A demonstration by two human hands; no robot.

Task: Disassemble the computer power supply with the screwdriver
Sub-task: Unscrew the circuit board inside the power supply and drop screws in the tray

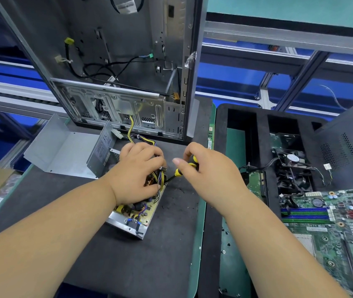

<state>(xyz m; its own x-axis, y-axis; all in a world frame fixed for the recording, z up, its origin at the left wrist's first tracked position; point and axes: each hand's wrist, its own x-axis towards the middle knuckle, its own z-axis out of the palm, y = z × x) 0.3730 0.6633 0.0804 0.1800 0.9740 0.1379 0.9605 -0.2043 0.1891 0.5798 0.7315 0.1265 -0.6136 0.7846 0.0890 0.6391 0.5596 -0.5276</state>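
Our left hand [138,172] clamps down on the opened power supply [135,203] to steady it, while just beside it our right hand [205,168] pinches the screwdriver [181,171], tip angled into the board's edge.

Power supply [134,209] before computer case [115,67], motherboard [341,231] right

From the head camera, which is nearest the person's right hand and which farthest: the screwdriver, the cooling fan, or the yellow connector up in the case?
1. Screwdriver: gripped in the right hand.
2. Cooling fan: to its right, in the black tray.
3. Yellow connector: far up-left, inside the open case.
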